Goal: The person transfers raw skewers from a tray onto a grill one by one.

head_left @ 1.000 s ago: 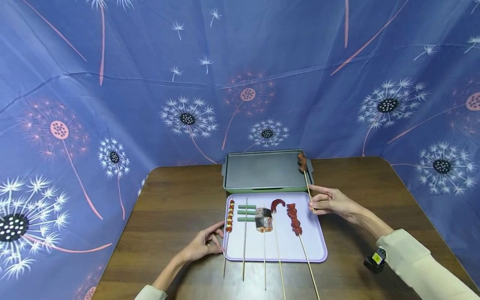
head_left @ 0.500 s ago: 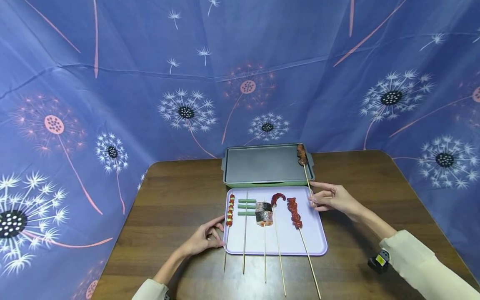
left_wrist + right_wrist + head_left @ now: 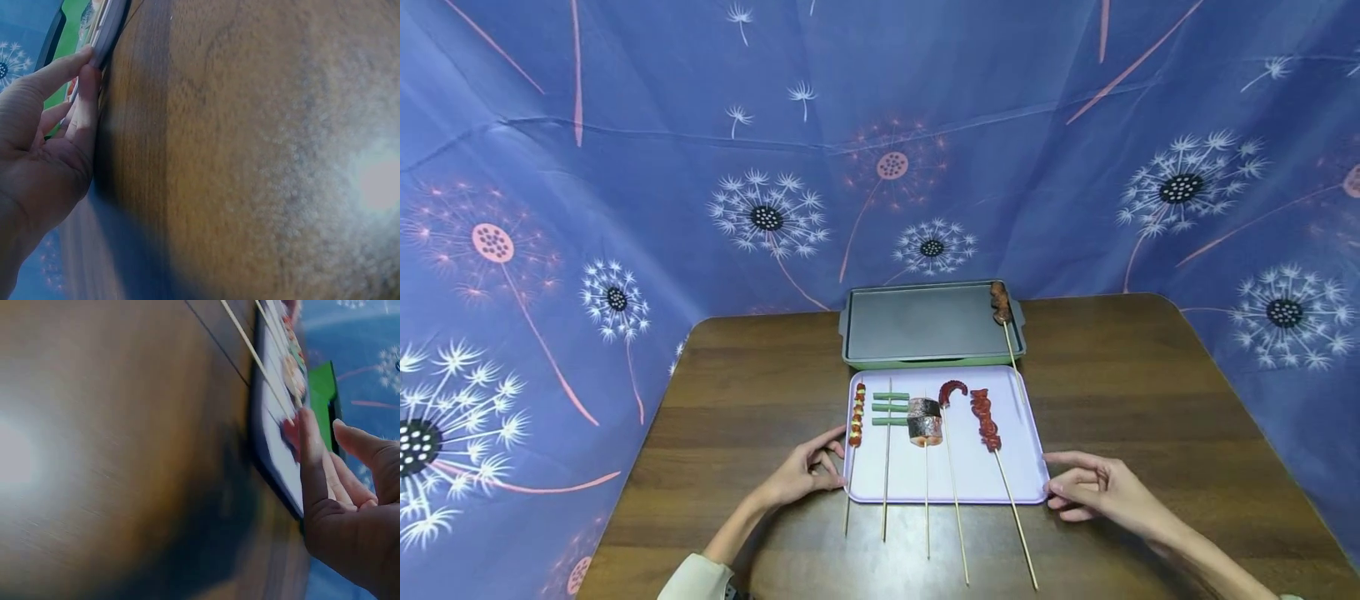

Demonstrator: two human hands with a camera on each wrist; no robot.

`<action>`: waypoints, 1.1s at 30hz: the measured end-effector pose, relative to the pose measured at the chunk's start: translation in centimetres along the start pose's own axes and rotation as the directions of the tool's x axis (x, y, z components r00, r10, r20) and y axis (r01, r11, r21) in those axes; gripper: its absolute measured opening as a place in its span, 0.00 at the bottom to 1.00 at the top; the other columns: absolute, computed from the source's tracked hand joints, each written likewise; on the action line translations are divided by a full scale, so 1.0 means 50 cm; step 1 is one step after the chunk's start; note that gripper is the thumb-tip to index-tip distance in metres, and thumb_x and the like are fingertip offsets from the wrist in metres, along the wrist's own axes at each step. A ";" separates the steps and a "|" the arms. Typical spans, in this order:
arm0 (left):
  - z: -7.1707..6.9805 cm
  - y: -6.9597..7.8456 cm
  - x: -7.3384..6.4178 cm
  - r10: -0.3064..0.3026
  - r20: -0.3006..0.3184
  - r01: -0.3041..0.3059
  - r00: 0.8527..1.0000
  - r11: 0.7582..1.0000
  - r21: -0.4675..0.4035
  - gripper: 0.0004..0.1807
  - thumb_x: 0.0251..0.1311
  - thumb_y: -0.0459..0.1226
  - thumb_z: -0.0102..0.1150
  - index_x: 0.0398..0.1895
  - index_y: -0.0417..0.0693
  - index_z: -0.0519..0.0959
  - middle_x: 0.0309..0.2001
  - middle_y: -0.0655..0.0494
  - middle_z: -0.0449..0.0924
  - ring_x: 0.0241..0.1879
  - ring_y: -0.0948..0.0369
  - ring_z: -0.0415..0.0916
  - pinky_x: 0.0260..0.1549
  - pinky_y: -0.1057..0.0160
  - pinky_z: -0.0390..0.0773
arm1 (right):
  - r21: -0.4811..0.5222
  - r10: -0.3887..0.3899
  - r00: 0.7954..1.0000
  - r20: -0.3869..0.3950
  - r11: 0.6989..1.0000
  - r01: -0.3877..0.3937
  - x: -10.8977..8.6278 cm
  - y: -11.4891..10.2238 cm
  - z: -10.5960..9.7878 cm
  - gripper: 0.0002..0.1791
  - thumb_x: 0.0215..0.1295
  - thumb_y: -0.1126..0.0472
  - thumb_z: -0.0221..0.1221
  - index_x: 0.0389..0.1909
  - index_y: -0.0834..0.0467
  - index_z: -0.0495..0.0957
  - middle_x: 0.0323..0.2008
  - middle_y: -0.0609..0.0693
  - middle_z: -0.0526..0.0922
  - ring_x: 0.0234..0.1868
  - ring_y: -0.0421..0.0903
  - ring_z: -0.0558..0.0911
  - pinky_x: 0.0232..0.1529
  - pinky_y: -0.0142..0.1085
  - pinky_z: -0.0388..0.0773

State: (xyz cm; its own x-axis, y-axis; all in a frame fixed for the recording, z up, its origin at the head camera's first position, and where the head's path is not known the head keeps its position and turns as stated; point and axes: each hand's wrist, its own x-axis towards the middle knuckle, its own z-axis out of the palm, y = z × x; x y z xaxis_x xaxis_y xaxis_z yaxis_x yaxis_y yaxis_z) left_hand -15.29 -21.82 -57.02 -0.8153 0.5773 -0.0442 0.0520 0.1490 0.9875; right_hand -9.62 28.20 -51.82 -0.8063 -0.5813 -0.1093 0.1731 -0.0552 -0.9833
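A pale purple tray [image 3: 1015, 483] lies on the table, bearing several skewers whose sticks jut over its front edge. On it are a thin red-and-yellow skewer [image 3: 857, 415], green pieces [image 3: 891, 408] on a stick, a fish skewer [image 3: 924, 422], a dark red curled tentacle skewer [image 3: 952, 389] and a red meat skewer [image 3: 985, 419]. My left hand [image 3: 805, 471] pinches the tray's left rim between thumb and fingers. My right hand [image 3: 1101, 492] is at the tray's right edge, its fingers extended and its thumb apart in the right wrist view. A browned meat skewer [image 3: 1001, 303] lies on the griddle, out of both hands.
The grey griddle plate [image 3: 917, 321] with a green base stands just behind the tray. Its browned skewer's stick reaches forward over the tray's back right corner. A blue dandelion-patterned cloth [image 3: 925, 100] hangs behind the wooden table [image 3: 1150, 375].
My right hand has let go of the browned meat skewer's stick, leaving it on the griddle, and moved down to the tray's right edge. My left hand stays at the left rim.
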 end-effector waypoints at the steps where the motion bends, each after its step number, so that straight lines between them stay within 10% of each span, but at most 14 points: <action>1: -0.003 0.002 -0.001 0.001 -0.007 -0.001 1.000 1.000 -0.001 0.46 0.56 0.24 0.68 0.75 0.24 0.55 0.52 0.22 0.70 0.36 0.72 0.80 0.34 0.76 0.78 | -0.004 0.000 1.000 0.010 1.000 0.000 -0.006 0.008 0.011 0.28 0.75 0.73 0.51 0.64 0.39 0.76 0.46 0.52 0.90 0.46 0.46 0.90 0.43 0.46 0.87; 17: -0.006 0.008 -0.002 -0.014 -0.016 0.014 1.000 1.000 -0.001 0.46 0.56 0.24 0.68 0.76 0.26 0.56 0.53 0.22 0.70 0.35 0.72 0.79 0.34 0.77 0.78 | 0.081 0.003 1.000 0.028 0.997 -0.005 -0.011 0.091 0.112 0.36 0.68 0.74 0.60 0.66 0.33 0.72 0.46 0.46 0.89 0.42 0.40 0.89 0.36 0.44 0.88; 33: -0.002 0.004 0.001 -0.010 -0.011 0.010 1.000 1.000 -0.006 0.46 0.55 0.24 0.69 0.75 0.24 0.56 0.53 0.21 0.70 0.35 0.71 0.79 0.35 0.76 0.78 | 0.106 -0.020 0.999 -0.028 0.994 0.023 0.010 0.103 0.123 0.36 0.67 0.76 0.58 0.66 0.35 0.73 0.43 0.48 0.88 0.42 0.41 0.89 0.39 0.44 0.88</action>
State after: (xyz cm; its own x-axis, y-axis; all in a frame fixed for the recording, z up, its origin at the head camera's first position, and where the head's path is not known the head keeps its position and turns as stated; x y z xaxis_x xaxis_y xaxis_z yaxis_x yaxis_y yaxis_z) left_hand -15.38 -21.81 -56.78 -0.8220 0.5671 -0.0526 0.0400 0.1496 0.9879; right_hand -5.63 22.63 -56.01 -0.8251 -0.5573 -0.0933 0.2131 -0.1540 -0.9648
